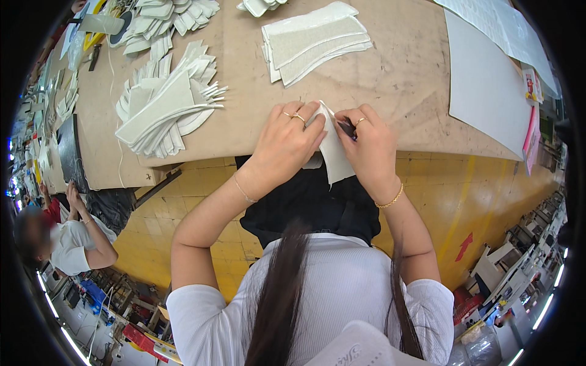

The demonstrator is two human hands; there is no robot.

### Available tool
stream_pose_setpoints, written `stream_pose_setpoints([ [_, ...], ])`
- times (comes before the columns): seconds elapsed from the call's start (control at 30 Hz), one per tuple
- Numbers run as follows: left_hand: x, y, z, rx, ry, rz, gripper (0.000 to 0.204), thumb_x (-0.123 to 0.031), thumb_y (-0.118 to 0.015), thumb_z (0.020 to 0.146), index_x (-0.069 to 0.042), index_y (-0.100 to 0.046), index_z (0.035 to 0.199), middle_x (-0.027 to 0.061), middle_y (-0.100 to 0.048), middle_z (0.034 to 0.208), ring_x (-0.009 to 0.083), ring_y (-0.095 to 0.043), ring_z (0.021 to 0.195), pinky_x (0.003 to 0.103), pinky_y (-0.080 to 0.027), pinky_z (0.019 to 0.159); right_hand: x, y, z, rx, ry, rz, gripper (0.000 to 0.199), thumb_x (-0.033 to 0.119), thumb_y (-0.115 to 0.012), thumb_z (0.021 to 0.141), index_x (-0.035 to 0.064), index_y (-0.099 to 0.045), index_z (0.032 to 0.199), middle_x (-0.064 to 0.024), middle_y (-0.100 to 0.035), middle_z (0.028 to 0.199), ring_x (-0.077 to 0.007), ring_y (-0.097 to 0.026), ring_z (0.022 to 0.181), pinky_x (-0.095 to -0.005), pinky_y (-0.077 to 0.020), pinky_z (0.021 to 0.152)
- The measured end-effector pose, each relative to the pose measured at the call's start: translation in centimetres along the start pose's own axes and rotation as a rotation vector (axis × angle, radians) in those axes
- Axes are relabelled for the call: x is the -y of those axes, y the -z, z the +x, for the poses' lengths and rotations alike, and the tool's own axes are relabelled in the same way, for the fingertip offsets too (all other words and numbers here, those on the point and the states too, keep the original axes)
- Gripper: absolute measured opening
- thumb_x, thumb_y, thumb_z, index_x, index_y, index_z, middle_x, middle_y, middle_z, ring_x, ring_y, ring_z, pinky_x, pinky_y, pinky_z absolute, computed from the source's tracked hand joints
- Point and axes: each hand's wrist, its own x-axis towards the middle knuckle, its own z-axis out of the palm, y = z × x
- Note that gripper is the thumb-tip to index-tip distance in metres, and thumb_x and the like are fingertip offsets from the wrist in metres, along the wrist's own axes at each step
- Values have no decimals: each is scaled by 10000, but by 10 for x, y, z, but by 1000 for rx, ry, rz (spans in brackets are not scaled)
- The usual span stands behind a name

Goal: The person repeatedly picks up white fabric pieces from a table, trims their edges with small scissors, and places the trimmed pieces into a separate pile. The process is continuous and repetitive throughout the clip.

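Note:
Just off the table's near edge, a curved off-white fabric piece [334, 157] hangs between my two hands, its top corner pointing up. My left hand [285, 141] pinches it from the left side with bent fingers. My right hand [371, 143] grips its right edge. Within the right fingers is a small dark object [348, 127], mostly covered, whose kind I cannot make out. Beyond my hands lies a neat stack of similar fabric pieces [317, 43]. To the left, a looser, fanned-out pile of fabric pieces [168, 107] rests on the table.
The brown-covered table [403, 104] spans the front. More off-white pieces [162, 21] are heaped at the far left, near yellow tape [94, 39]. A large pale sheet [485, 91] covers the right end. A co-worker in a white shirt [76, 244] is at the left, beside a black board [70, 149].

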Motion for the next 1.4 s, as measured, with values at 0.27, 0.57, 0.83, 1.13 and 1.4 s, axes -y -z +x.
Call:
stream_pose_setpoints([
  [0.27,1,-1,-1,-16,-3,32,301,-177,-762,887,-40,-687,1144,95,-665,1259,281,-601,1099,419,-453,953,-9,-10,9,18,-49,70,174,191,-751,914,52,-754,1019,-102,-667,870,-293,-682,745,-370,-526,658],
  [0.57,3,-4,0,-29,6,18,306,-173,-768,882,-41,-689,1147,84,-657,1269,284,-592,1097,424,-454,962,-10,-8,2,-92,227,-187,192,61,-797,804,92,-762,990,-37,-664,902,-219,-650,657,-344,-504,577],
  [0.83,4,-2,1,-11,-2,14,325,-168,-778,870,-46,-680,1155,83,-657,1266,286,-593,1109,423,-457,966,-21,-10,-13,-174,458,-320,269,57,-764,763,96,-761,1029,2,-656,914,-146,-618,613,-303,-475,523],
  [1.13,11,-2,3,-3,-7,-38,374,-150,-787,845,-55,-671,1187,72,-666,1239,288,-599,1104,414,-451,956,-18,-16,-12,-139,476,-372,136,110,-709,816,66,-702,945,-10,-584,870,-137,-589,593,-293,-471,529],
  [1.4,22,0,5,13,-29,-1,452,-258,-786,845,-32,-664,1216,96,-615,1227,273,-569,1111,404,-440,906,-12,-11,-10,-82,496,-449,90,125,-694,797,79,-655,864,-9,-571,877,-134,-583,604,-293,-470,529],
])
